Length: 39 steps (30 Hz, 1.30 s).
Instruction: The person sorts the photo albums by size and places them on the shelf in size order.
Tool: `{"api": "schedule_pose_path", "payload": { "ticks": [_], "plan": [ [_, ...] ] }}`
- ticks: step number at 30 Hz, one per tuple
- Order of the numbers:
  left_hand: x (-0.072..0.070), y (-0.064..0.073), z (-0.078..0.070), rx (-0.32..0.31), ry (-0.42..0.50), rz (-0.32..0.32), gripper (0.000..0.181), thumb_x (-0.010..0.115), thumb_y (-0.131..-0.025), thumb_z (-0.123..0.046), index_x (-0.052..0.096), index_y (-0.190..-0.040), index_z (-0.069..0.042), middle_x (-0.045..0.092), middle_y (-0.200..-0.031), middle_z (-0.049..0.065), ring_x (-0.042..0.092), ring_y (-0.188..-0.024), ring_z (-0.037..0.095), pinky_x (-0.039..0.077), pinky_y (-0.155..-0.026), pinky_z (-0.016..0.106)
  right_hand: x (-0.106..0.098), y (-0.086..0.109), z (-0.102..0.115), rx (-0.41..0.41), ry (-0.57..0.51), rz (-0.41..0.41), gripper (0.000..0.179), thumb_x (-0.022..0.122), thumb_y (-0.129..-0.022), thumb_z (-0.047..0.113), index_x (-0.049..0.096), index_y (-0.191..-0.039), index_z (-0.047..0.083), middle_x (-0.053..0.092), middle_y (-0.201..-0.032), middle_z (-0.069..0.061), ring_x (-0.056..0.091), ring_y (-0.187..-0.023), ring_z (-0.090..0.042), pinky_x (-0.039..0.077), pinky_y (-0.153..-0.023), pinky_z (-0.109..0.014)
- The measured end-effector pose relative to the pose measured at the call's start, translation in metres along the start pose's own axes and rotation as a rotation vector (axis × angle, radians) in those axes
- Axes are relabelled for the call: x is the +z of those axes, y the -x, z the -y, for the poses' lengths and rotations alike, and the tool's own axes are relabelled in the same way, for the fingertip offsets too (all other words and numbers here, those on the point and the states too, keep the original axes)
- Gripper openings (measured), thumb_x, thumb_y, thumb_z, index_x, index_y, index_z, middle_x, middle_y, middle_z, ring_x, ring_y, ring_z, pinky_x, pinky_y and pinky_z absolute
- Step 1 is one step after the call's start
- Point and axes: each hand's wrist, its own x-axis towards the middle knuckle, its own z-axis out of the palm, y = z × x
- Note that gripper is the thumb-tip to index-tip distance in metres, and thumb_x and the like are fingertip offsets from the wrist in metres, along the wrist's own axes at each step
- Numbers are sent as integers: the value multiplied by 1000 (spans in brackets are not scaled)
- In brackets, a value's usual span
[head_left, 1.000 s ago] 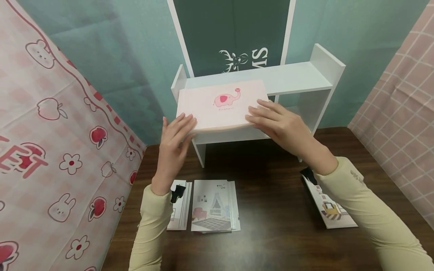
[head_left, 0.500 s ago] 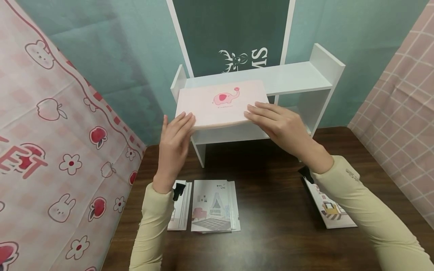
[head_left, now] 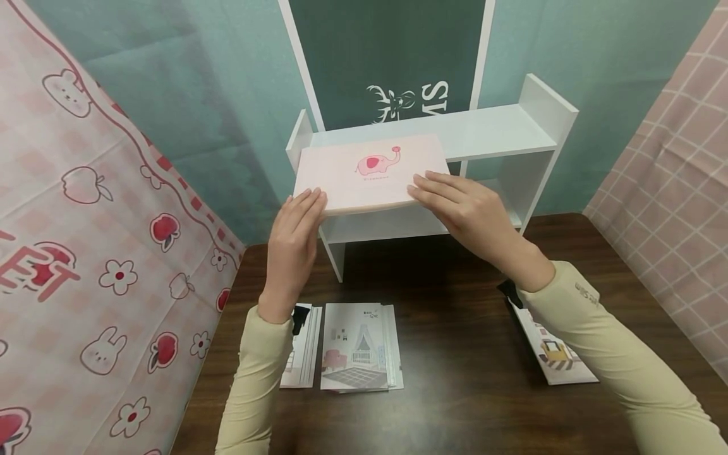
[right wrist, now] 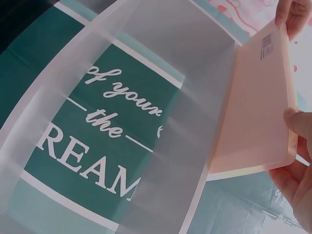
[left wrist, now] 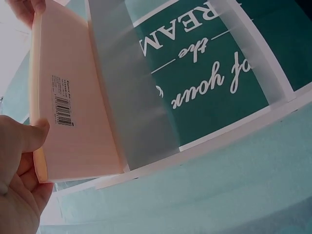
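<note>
A pink notebook (head_left: 335,174) with an elephant on its cover lies over the left part of the shelf unit's top board (head_left: 489,129) in the head view, its near edge jutting out in front. My left hand (head_left: 292,243) pinches the near left corner, fingers on the cover and thumb beneath. At the near right corner my right hand (head_left: 474,208) grips it the same way. From below, the left wrist view shows the notebook's plain back (left wrist: 80,131) with a barcode, its far edge right at the board. The right wrist view shows that same back (right wrist: 253,107) too.
The white shelf unit (head_left: 548,183) stands against the back wall on a dark wood table (head_left: 455,354). Two stacks of booklets, one left (head_left: 301,354) and one beside it (head_left: 355,354), lie in front. Another booklet (head_left: 560,354) lies under my right forearm.
The notebook's near edge has shifted slightly away from me and to the left, both hands moving with it. A left finger that stuck out has drawn in beside the others.
</note>
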Motion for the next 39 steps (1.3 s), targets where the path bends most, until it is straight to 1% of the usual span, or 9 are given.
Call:
{"api": "schedule_pose_path", "payload": {
  "ticks": [3, 6, 14, 20, 27, 31, 34, 39],
  "plan": [
    [0, 0, 0, -4, -8, 6, 34, 56, -91, -6, 59, -125, -5, 59, -126, 10, 49, -123, 21, 28, -111, 34, 0, -1, 1, 11, 0, 9, 44, 69, -80, 4, 62, -123, 11, 61, -123, -9, 56, -116, -24, 48, -91, -43],
    [1, 0, 1, -4, -14, 8, 35, 56, -90, -5, 59, -125, -5, 59, -126, 10, 49, -123, 21, 29, -110, 35, 0, -2, 2, 14, 5, 9, 42, 68, -81, 4, 62, -123, 11, 61, -123, -9, 56, -116, -24, 48, -92, -43],
    [2, -2, 2, -11, -16, 12, 35, 55, -91, -4, 57, -126, -4, 58, -127, 11, 48, -124, 21, 29, -110, 38, 4, -3, 0, 3, -12, -41, 45, 69, -79, 0, 62, -122, 10, 62, -121, -10, 57, -114, -25, 48, -91, -44],
    [4, -3, 3, -17, -31, 9, 37, 54, -91, -4, 56, -128, -5, 57, -129, 11, 47, -126, 21, 29, -110, 39, 6, -3, -1, 5, 15, -36, 41, 66, -83, 3, 61, -123, 10, 61, -122, -8, 56, -116, -23, 45, -96, -41],
    [5, -5, 6, -19, -56, 12, 38, 55, -91, -4, 55, -129, -5, 56, -129, 11, 46, -126, 21, 29, -110, 39, 9, -4, -2, 23, 3, -52, 47, 68, -80, -1, 60, -125, 11, 61, -123, -8, 56, -116, -24, 43, -99, -42],
    [5, -7, 6, -22, -61, 19, 39, 55, -90, -4, 54, -129, -6, 56, -130, 11, 46, -127, 21, 27, -112, 36, 9, -5, -2, 34, 8, -49, 45, 66, -82, -1, 60, -125, 11, 60, -124, -8, 55, -117, -24, 42, -100, -42],
    [6, -8, 6, -27, -63, 19, 41, 57, -89, -3, 54, -130, -6, 56, -130, 11, 45, -127, 21, 26, -112, 35, 9, -6, -2, 37, -17, -46, 45, 65, -82, -2, 59, -125, 10, 60, -124, -9, 54, -118, -24, 41, -101, -42],
    [7, -9, 8, -13, -105, 18, 46, 59, -87, 2, 52, -131, -5, 56, -130, 13, 46, -126, 23, 27, -111, 37, 11, -7, -3, 53, -75, -44, 44, 64, -82, -5, 60, -124, 7, 59, -125, -11, 53, -119, -26, 37, -104, -40]
  ]
}}
